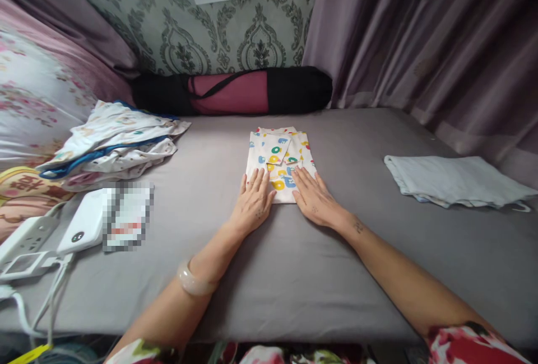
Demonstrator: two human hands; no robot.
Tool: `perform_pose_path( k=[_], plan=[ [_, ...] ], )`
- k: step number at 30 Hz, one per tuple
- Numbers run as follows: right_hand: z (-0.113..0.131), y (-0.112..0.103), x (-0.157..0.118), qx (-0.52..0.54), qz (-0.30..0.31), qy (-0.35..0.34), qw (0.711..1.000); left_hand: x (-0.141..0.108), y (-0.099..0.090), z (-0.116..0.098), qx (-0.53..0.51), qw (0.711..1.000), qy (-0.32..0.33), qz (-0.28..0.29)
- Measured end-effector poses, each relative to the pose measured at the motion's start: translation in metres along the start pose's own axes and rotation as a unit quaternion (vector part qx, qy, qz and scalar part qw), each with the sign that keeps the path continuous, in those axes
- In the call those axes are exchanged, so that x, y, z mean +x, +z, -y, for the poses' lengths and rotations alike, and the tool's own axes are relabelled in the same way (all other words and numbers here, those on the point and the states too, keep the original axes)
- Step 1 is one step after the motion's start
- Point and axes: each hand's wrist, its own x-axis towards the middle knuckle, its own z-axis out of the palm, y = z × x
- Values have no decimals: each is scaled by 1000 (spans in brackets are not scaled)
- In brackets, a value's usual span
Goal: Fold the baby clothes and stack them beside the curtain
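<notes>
A small white shirt (279, 176) with colourful printed shapes lies folded into a rectangle in the middle of the grey sheet (336, 280). Its sleeve ends are folded across the upper part. My left hand (254, 199) rests flat on its lower left side, fingers stretched forward. On the lower right side, my right hand (313, 196) lies flat too, fingers extended. Neither hand grips the cloth. A pale bangle (194, 280) circles my left wrist.
Several printed garments (121, 134) are piled on the left. Nearer stand a white power bank (87, 221), a power strip (31, 241), cables and a blurred packet (129, 217). Folded pale cloths (454, 179) lie on the right. A black and maroon bag (231, 92) lies along the wall.
</notes>
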Motion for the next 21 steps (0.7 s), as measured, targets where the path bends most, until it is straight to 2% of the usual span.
perform_pose_path(
  k=[4,8,11,16,21],
  plan=[
    [13,1,-3,3,17,-77,997,-2,1,-8,-11,998,54,39],
    [15,0,-4,13,42,-97,994,-3,2,-6,-40,992,78,86],
    [12,-1,-2,26,52,-92,994,-2,-1,-2,-63,992,87,71],
    [7,-1,-1,64,54,-93,992,1,-9,2,-92,988,123,8],
    [3,-4,-2,83,54,-105,990,4,-11,0,-68,982,175,13]
  ],
)
